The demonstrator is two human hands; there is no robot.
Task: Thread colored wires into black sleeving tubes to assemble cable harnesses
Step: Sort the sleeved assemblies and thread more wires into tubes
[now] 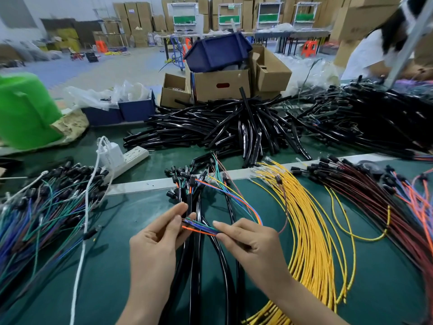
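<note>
Wires (199, 227) (orange, green, blue) pinched between left hand (154, 242) and right hand (251, 242).

White power strip (131, 158) near green roll (25, 109); blue bin (218, 52) tilted in cardboard box (222, 86).

At lower centre of the table (112, 266), the left hand (152, 249) and right hand (253, 247) hold wires (201, 227) above tubes (191, 277). A left heap (42, 219) and right heap (311, 231) flank them. A tube pile (234, 127) lies behind at mid-frame, boxes (220, 85) behind it, a power strip (133, 157) to its left.
</note>
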